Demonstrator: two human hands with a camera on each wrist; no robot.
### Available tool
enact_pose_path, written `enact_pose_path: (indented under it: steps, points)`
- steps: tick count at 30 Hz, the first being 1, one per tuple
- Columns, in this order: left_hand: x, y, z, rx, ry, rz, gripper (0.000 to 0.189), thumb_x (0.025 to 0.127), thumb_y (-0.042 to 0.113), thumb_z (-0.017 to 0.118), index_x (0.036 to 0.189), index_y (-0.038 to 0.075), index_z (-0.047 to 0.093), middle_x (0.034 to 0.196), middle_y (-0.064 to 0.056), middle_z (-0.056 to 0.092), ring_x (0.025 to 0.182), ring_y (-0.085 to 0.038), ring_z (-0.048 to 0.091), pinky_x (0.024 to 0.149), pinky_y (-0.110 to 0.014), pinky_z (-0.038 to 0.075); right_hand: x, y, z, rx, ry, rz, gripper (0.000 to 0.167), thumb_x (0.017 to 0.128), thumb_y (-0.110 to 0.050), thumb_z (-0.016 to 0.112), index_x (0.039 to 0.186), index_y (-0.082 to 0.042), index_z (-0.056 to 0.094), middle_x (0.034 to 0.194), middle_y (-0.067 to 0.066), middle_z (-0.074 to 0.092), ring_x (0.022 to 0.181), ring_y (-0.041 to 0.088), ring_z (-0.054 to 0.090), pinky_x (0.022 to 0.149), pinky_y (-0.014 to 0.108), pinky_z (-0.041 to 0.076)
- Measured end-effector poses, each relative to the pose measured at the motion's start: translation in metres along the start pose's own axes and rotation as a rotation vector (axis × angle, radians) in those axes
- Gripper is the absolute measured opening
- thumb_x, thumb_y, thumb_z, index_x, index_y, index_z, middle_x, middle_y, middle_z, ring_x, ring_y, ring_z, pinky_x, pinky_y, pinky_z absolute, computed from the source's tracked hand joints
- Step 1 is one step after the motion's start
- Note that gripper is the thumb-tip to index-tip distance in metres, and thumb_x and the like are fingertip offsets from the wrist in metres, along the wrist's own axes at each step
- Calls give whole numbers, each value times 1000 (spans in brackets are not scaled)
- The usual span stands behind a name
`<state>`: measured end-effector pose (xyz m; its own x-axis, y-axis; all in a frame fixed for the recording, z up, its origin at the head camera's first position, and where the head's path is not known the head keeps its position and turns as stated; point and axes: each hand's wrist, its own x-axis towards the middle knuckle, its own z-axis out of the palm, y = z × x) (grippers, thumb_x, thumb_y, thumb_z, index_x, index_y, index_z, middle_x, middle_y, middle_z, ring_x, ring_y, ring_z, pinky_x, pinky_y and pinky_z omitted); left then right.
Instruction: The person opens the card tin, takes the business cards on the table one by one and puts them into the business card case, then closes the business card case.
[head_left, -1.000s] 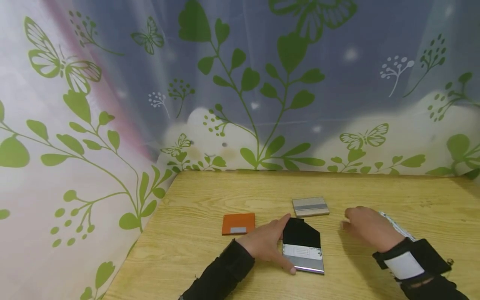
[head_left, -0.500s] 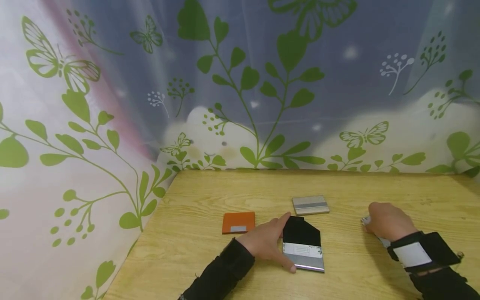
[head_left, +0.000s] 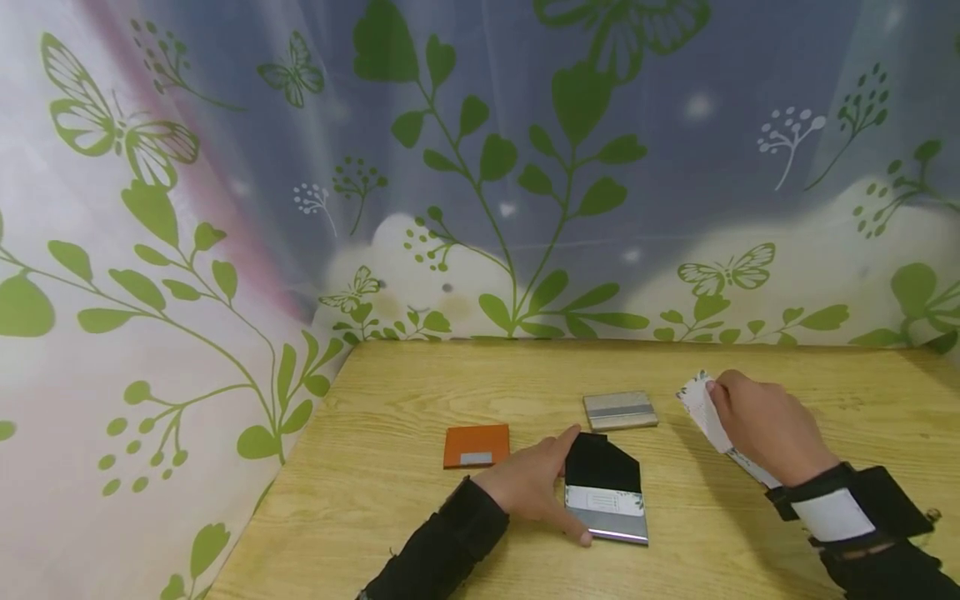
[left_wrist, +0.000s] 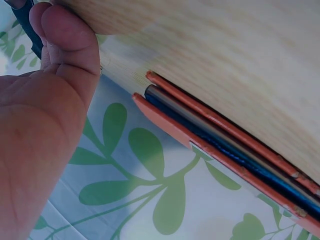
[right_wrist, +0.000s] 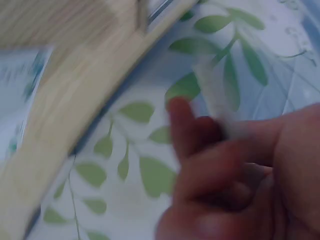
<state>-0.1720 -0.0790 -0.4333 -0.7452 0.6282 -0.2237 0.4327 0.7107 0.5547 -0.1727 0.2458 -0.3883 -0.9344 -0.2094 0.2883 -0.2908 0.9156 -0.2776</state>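
My left hand [head_left: 525, 487] holds the left side of an opened business card case [head_left: 618, 527], thumb at its lower corner and fingers by its black flap. A white leaf-printed card shows in its silver pocket. To the right, my right hand [head_left: 772, 425] pinches a white printed business card [head_left: 705, 408], held up and tilted. In the right wrist view that card [right_wrist: 215, 92] is a blurred pale strip between the fingers. Another leaf-printed card [right_wrist: 20, 85] lies on the table there; part of it shows below the hand in the head view.
An orange card case [head_left: 476, 442] lies left of the left hand; its layered edge [left_wrist: 165, 120] shows close up in the left wrist view. A grey striped case [head_left: 621, 410] lies farther back. Printed fabric [head_left: 480, 167] hangs behind the wooden table [head_left: 420, 375].
My right hand has closed on a card at the right, lifted it and turned it up toward the left. The left hand and the card case have stayed in place.
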Motion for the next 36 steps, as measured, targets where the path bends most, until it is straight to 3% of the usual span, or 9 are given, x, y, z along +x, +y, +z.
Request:
enact_pose_path:
  steps: [4,9,13,17,21,25,31,36]
  points:
    - [1,0,1,6,6,4,133,71,60,91,168,21,9,165,-6,34,148,-18,38,116,-39,39,3,-15,5,179,-123,-42,37,114,-23,43,117,10,60,68,0,55,55,13,49,49,29,39]
    - [3,0,1,1,28,18,134,68,60,93,168,20,12,162,-4,39,143,-14,42,114,-36,40,2,-30,20,443,-349,-203,17,110,-21,53,112,-7,62,77,-5,54,61,7,47,53,26,41]
    - [4,-1,2,-14,36,33,135,67,58,95,167,18,15,156,-2,44,134,-9,46,110,-31,42,-1,-40,34,548,-478,-284,6,106,-18,61,107,-15,66,81,-8,55,66,3,47,58,24,41]
    - [4,-1,3,-2,27,25,135,67,60,94,168,18,13,159,-4,42,136,-10,46,111,-32,42,-4,-48,47,507,-464,-301,5,103,-16,65,103,-18,69,87,-12,61,73,1,51,63,23,45]
    - [3,0,2,-7,20,14,135,69,59,93,168,18,11,162,-4,38,140,-12,43,113,-34,40,-4,-51,54,413,-364,-300,8,101,-14,68,106,-16,73,98,-10,68,82,0,56,69,25,50]
    - [3,0,1,-5,19,14,135,69,60,92,168,18,11,162,-5,38,141,-12,42,113,-34,40,-2,-50,55,399,-318,-280,14,101,-14,69,113,-13,75,107,-4,72,90,1,61,73,27,55]
    - [3,1,1,-12,19,17,135,69,59,92,168,17,11,159,-6,41,136,-10,46,111,-32,41,-1,-47,55,465,-334,-273,17,103,-16,66,116,-11,75,105,-5,71,83,0,58,69,25,51]
    - [2,0,1,-23,21,24,134,69,58,93,168,18,12,157,-4,43,131,-8,48,109,-32,43,-2,-45,55,481,-395,-297,13,103,-17,66,112,-14,75,101,-9,69,82,0,57,69,25,50]
